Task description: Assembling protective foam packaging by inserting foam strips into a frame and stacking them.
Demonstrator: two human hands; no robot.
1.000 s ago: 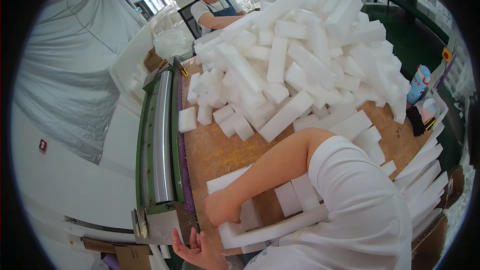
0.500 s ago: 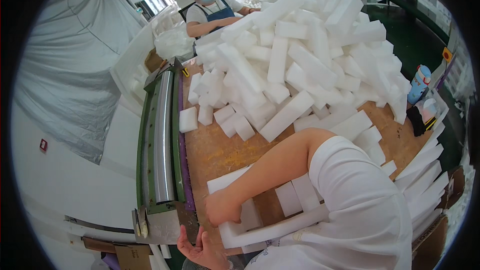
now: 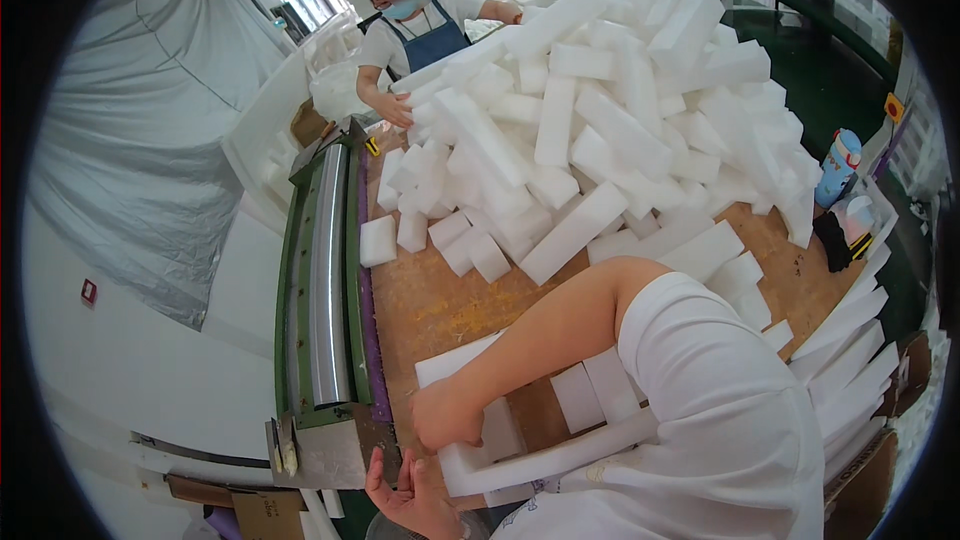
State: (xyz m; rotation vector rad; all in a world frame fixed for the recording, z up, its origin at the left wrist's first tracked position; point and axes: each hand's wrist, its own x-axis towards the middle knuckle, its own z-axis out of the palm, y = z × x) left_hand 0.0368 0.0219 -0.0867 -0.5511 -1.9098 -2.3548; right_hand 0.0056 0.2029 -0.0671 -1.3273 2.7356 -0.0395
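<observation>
A white foam frame (image 3: 570, 452) with a long front strip lies at the table's near left corner, and white foam blocks (image 3: 577, 398) sit inside it. My right hand (image 3: 447, 416) reaches across from the right, its fingers closed over the left end of the frame; the fingertips are partly hidden. Just below it, beside the frame's near left corner, my left hand (image 3: 415, 502) is open with its fingers apart, palm turned up, and nothing shows in it.
A big heap of white foam blocks (image 3: 600, 130) fills the far side of the brown table (image 3: 430, 290). Along its left edge runs a green machine with a metal roller (image 3: 328, 280). A co-worker (image 3: 425, 35) stands beyond the heap. A blue bottle (image 3: 838, 168) stands at right.
The co-worker has leaned left and spread their arms, one hand now on the heap's left edge. My left hand has shifted slightly to the right; my right hand stays put.
</observation>
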